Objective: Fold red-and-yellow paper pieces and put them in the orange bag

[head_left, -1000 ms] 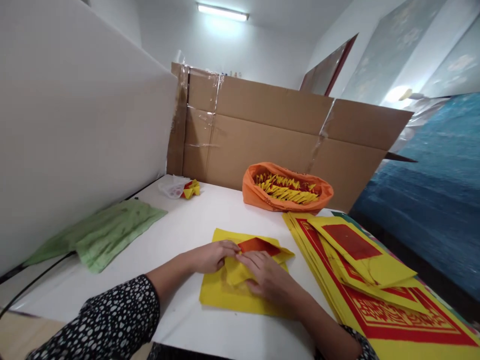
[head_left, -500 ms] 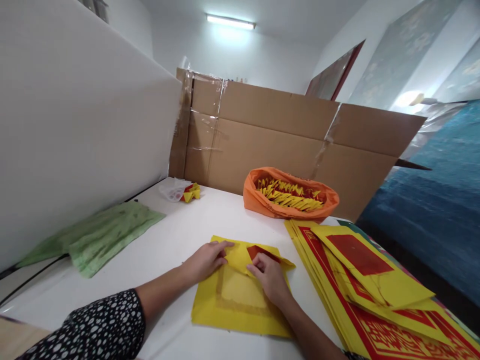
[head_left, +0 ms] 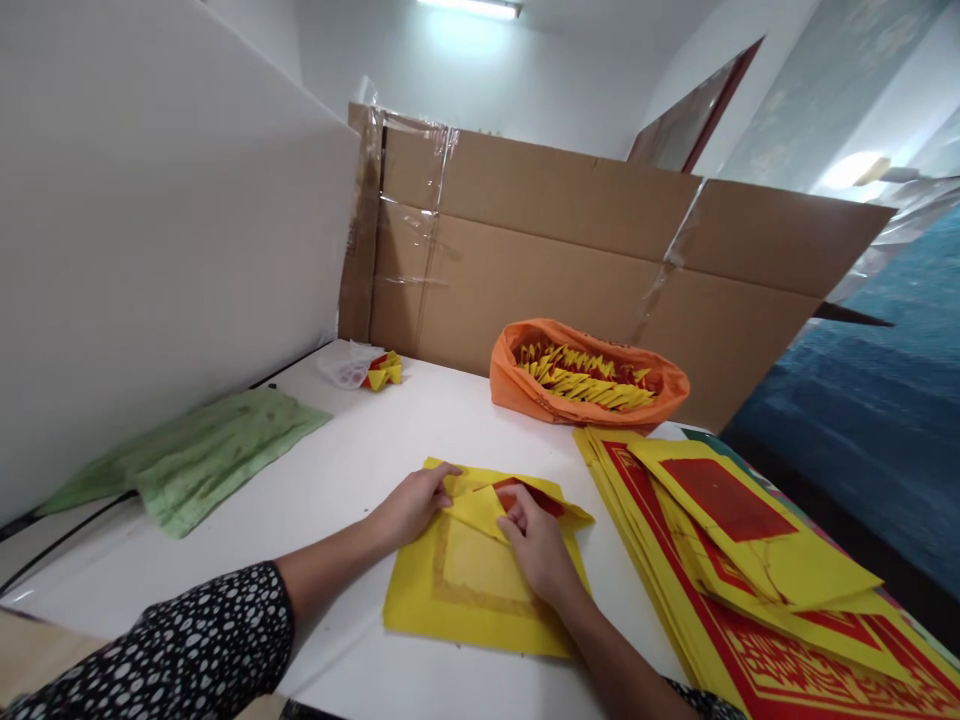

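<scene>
A square yellow paper sheet [head_left: 480,600] lies on the white table, with a paler square at its middle. Over its upper part is a folded yellow paper piece [head_left: 480,510] showing some red inside. My left hand [head_left: 416,503] pinches the folded piece at its left end, near the sheet's upper left corner. My right hand [head_left: 534,540] has its fingers closed on the middle of the folded piece, thumb against the raised yellow flap. The right end of the piece sticks out past my right hand.
Yellow and red printed papers [head_left: 720,590] are stacked on the right. An orange bag [head_left: 517,385] of folded papers stands behind, before a cardboard wall [head_left: 540,270]. A green cloth [head_left: 217,450] lies left; a clear plastic bag [head_left: 349,367] with folded pieces [head_left: 385,371] sits at the back.
The view has shifted slightly. My right hand's fingers have moved on the folded piece, and a yellow flap now stands out more clearly beside them. My left hand keeps its pinch.
</scene>
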Tool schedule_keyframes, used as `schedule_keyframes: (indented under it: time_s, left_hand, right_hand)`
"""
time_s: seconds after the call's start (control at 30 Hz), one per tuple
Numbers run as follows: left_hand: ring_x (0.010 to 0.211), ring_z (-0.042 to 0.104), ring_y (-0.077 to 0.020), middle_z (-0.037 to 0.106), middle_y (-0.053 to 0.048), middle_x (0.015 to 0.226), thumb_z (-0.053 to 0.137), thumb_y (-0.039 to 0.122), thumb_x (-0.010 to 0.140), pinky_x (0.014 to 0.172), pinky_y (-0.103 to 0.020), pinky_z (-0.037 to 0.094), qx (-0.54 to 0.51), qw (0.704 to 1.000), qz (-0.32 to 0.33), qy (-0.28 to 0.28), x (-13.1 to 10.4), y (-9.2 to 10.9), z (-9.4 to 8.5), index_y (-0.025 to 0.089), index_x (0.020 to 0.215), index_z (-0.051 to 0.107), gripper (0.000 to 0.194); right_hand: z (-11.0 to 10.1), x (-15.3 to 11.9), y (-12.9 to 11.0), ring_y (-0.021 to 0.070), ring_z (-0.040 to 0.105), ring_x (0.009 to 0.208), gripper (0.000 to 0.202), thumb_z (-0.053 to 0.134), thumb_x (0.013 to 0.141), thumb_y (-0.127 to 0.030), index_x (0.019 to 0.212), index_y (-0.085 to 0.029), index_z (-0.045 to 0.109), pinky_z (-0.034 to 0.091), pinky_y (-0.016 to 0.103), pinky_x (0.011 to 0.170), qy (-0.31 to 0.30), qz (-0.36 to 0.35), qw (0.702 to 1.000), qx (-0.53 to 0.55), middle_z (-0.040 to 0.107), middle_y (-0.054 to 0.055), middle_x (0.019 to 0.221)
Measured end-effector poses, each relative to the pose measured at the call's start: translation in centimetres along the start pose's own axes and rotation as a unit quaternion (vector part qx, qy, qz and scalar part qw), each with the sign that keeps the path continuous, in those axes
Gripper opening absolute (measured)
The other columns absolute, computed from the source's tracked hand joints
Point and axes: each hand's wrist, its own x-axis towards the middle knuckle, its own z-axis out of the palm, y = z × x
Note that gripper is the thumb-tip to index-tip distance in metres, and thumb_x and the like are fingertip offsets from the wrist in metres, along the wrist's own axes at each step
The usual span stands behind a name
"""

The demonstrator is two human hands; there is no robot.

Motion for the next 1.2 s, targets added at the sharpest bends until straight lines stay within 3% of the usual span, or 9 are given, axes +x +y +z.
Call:
schedule_keyframes:
  time_s: [0.13,0.2,0.4,0.6,0.8,0.9,1.03,1.13,1.2]
  left_hand:
    - [0.086,0.06,-0.0229,0.064,-0.002,0.083,0.047,0.0,0.069,0.076,-0.032,0.044,0.115,0.991,0.069,0.007,-0.4,0.3,0.6,0.019,0.127,0.045,0.061]
    - [0.092,0.058,-0.0244,0.065,-0.003,0.086,0.047,-0.002,0.067,0.079,-0.034,0.043,0.153,0.985,0.073,-0.001,-0.6,0.7,0.6,0.02,0.127,0.042,0.064]
    - [0.096,0.055,-0.0247,0.063,-0.008,0.1,0.045,0.0,0.079,0.085,-0.038,0.042,0.217,0.975,0.047,-0.029,-0.8,1.8,0.6,0.018,0.126,0.04,0.051]
    - [0.094,0.054,-0.0253,0.06,-0.009,0.1,0.049,0.003,0.08,0.083,-0.037,0.041,0.27,0.961,0.043,-0.032,-0.5,1.6,1.2,0.017,0.122,0.043,0.045]
    - [0.094,0.053,-0.0274,0.059,-0.012,0.101,0.052,0.006,0.082,0.082,-0.039,0.042,0.338,0.938,0.045,-0.06,-0.5,2.9,0.8,0.014,0.115,0.05,0.035]
    - [0.096,0.053,-0.0275,0.059,-0.012,0.104,0.048,0.01,0.089,0.083,-0.039,0.042,0.355,0.929,0.099,-0.044,-0.9,3.4,0.3,0.017,0.111,0.055,0.024]
    - [0.103,0.054,-0.0241,0.062,-0.012,0.107,0.041,0.01,0.095,0.09,-0.033,0.041,0.353,0.895,0.263,-0.075,-2.1,3.1,0.5,0.016,0.112,0.059,0.026]
    - [0.119,0.051,-0.0277,0.06,-0.018,0.123,0.044,0.009,0.092,0.1,-0.036,0.036,0.366,0.891,0.26,-0.065,-3.4,3.0,1.5,0.012,0.13,0.053,0.039]
    - [0.129,0.044,-0.0342,0.051,-0.02,0.137,0.048,0.019,0.092,0.103,-0.044,0.033,0.358,0.901,0.238,-0.065,-4.0,3.5,2.3,0.016,0.14,0.046,0.049]
  right_hand:
    - [-0.1,0.0,-0.5,0.0199,0.06,0.084,0.033,0.043,0.086,-0.015,0.108,-0.022,0.067,0.045,0.03,0.076,-0.014,-0.031,0.998,-0.061,0.062,0.005,0.092]
    - [0.0,-0.1,-0.5,0.0198,0.061,0.085,0.036,0.042,0.088,-0.014,0.108,-0.022,0.069,0.046,0.03,0.078,-0.017,-0.03,0.996,-0.079,0.061,0.005,0.093]
    - [0.3,0.0,-0.3,0.0192,0.061,0.08,0.038,0.042,0.09,-0.011,0.111,-0.022,0.071,0.047,0.028,0.074,-0.019,-0.017,0.993,-0.118,0.059,0.005,0.087]
    - [0.4,0.2,-0.3,0.0186,0.062,0.078,0.039,0.042,0.089,-0.008,0.112,-0.022,0.071,0.047,0.027,0.072,-0.016,-0.023,0.988,-0.149,0.059,0.005,0.087]
    - [0.8,0.0,0.1,0.0175,0.062,0.072,0.039,0.042,0.09,-0.007,0.11,-0.023,0.071,0.048,0.026,0.066,-0.007,-0.04,0.978,-0.204,0.058,0.004,0.082]
    - [0.9,-0.1,-0.1,0.0171,0.061,0.069,0.037,0.043,0.092,-0.009,0.111,-0.024,0.07,0.048,0.025,0.062,0.005,-0.074,0.963,-0.257,0.059,0.004,0.083]
    - [0.7,-1.2,-0.2,0.0226,0.062,0.092,0.03,0.047,0.094,-0.014,0.11,-0.026,0.069,0.049,0.033,0.079,0.028,-0.175,0.92,-0.35,0.066,0.008,0.106]
    - [0.5,-3.4,1.1,0.0266,0.055,0.116,0.037,0.047,0.09,-0.007,0.118,-0.023,0.065,0.044,0.04,0.094,0.027,-0.232,0.899,-0.372,0.064,0.008,0.124]
    - [0.3,-5.2,2.4,0.0262,0.052,0.123,0.047,0.044,0.085,-0.003,0.127,-0.017,0.06,0.042,0.041,0.099,0.021,-0.244,0.891,-0.383,0.062,0.009,0.131]
